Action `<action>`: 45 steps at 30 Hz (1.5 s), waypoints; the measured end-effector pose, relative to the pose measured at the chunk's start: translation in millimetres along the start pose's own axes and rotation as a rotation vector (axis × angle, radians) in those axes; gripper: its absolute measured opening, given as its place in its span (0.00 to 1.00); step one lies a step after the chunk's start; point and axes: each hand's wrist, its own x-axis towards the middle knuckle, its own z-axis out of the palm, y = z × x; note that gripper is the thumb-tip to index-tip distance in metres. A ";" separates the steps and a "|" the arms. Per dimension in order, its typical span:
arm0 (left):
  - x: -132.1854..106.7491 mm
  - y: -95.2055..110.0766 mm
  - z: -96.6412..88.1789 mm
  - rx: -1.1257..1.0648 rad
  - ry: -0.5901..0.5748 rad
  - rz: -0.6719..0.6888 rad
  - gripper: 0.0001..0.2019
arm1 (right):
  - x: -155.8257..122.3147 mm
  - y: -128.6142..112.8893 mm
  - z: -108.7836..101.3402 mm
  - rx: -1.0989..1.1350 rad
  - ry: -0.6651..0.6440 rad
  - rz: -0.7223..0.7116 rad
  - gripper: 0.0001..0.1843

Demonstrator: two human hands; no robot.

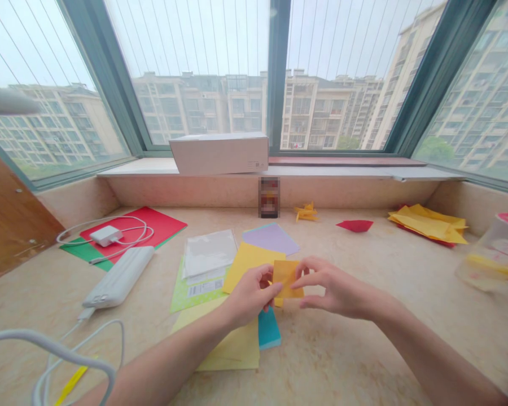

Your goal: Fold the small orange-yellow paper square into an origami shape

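Note:
A small orange-yellow sheet of folding paper [284, 275] is held upright above the counter. My left hand [254, 293] is closed on its left edge, thumb in front and the other fingers curled behind. At the right edge, the fingertips of my right hand [328, 287] touch the sheet or nearly so; its thumb stands apart from the fingers. Beneath my hands lie a larger yellow sheet [245, 262], a pale yellow sheet [232, 349] and a blue paper stack [270, 330]. A lilac sheet [273, 238] lies just beyond.
Clear plastic packets [209, 254] rest on a green sheet. A white power bank [121, 276], charger [106, 235] and cables lie left, by red paper [165, 220]. Farther back are yellow folded pieces [307, 212], a red folded piece [355, 225], yellow sheets [427, 223] and a plastic container [493, 254].

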 end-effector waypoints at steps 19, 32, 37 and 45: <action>-0.8 2.7 2.7 -0.080 -0.051 0.005 0.15 | 4.3 -2.7 0.0 -0.175 0.133 -0.049 0.05; -5.8 11.5 8.0 -0.116 0.037 0.165 0.13 | 10.9 -4.9 14.3 0.039 0.489 0.078 0.01; -5.0 8.0 9.2 -0.157 0.078 0.196 0.12 | 12.2 -5.6 23.8 0.062 0.618 0.118 0.09; -8.9 11.2 12.0 -0.211 0.119 0.196 0.10 | 13.8 -6.8 26.5 0.157 0.746 0.199 0.22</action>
